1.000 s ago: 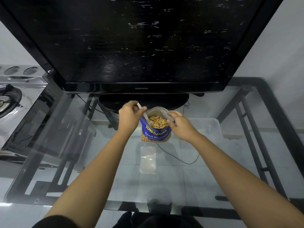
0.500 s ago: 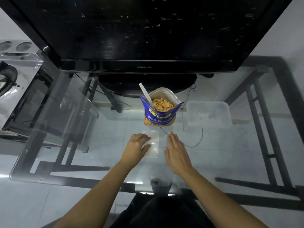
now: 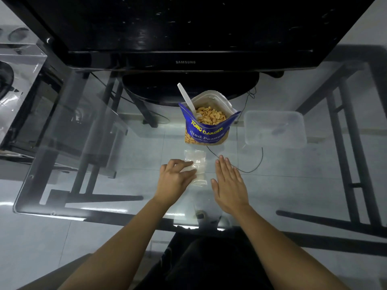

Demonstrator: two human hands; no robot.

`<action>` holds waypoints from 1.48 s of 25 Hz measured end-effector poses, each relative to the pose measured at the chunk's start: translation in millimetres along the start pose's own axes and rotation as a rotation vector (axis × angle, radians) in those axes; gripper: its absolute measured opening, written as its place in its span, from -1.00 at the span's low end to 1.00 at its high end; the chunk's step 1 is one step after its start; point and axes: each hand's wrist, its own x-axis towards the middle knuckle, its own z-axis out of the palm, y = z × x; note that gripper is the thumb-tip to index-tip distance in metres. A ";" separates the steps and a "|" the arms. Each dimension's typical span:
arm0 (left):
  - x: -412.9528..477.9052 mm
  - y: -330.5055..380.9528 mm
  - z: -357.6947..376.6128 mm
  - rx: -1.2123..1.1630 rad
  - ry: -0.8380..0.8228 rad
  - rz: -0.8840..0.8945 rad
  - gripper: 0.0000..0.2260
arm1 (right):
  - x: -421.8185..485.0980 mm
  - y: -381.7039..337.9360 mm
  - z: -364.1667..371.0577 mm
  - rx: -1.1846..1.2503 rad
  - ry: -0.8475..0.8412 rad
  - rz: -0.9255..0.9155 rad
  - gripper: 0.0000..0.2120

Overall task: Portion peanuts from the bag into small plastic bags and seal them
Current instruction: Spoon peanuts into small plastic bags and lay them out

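Observation:
A blue peanut bag [image 3: 206, 132] stands open on the glass table [image 3: 104, 185], full of peanuts, with a white plastic spoon [image 3: 185, 97] stuck in it. Just in front of it lies a small stack of clear plastic bags [image 3: 198, 166]. My left hand [image 3: 174, 178] touches the stack's left edge with its index finger and thumb, the other fingers loosely curled. My right hand [image 3: 229, 183] is flat with straight fingers, just right of the stack and apart from it.
A clear plastic container [image 3: 274, 128] sits right of the peanut bag. A large black TV [image 3: 188, 28] on its stand fills the back of the table. A thin black cable [image 3: 251, 168] runs under the glass. A stove [image 3: 12, 80] is at the far left.
Both hands left the peanut bag and the spoon and came down toward me to the small bags. The spoon stays in the peanut bag.

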 end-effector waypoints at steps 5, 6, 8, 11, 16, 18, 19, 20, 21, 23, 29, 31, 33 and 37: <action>-3.9 11.3 -9.6 -0.246 0.182 0.014 -0.79 | 2.3 1.2 -4.0 0.137 -0.018 -0.003 -0.42; -5.1 14.0 -11.1 -0.254 0.206 0.019 -0.80 | 3.2 -0.3 -8.9 0.285 -0.013 0.026 -0.45; -6.6 16.9 -12.0 -0.257 0.223 0.023 -0.80 | 1.4 -5.0 -23.8 0.643 0.046 0.116 -0.53; -8.5 19.2 -8.1 -0.254 0.236 0.003 -0.80 | -3.9 -15.3 -46.0 1.008 0.083 0.216 -0.69; -7.1 26.8 -7.4 -0.270 0.199 0.061 -0.79 | -2.3 -22.2 -55.0 1.127 0.091 0.227 -0.88; -4.0 29.6 -15.5 -0.352 0.164 0.037 -0.73 | -1.2 -22.1 -58.4 1.153 0.115 0.213 -0.90; -0.2 31.2 -21.5 -0.428 0.162 -0.036 -0.70 | -1.2 -21.3 -60.9 1.153 0.129 0.204 -0.91; 4.5 32.2 -27.4 -0.514 0.166 -0.143 -0.71 | -1.4 -20.3 -64.0 1.146 0.136 0.192 -0.91; 11.4 32.8 -34.3 -0.620 0.148 -0.272 -0.73 | -1.3 -18.8 -66.3 1.132 0.135 0.182 -0.92; 28.1 29.7 -48.6 -0.905 -0.019 -0.475 -0.81 | -0.8 -17.1 -69.7 1.103 0.122 0.172 -0.93; 46.1 17.2 -67.3 -1.031 -0.487 -0.427 -0.89 | 2.5 -15.0 -79.1 1.075 0.112 0.165 -0.91; 49.2 19.1 -69.6 -1.049 -0.443 -0.448 -0.88 | 3.3 -12.0 -84.1 1.046 0.064 0.170 -0.75; 52.4 20.9 -72.9 -1.037 -0.374 -0.466 -0.90 | 4.5 -6.5 -88.1 1.049 0.008 0.202 -0.55; 55.6 21.0 -73.9 -0.912 -0.270 -0.476 -0.89 | 8.6 1.8 -97.1 1.225 -0.077 0.233 -0.44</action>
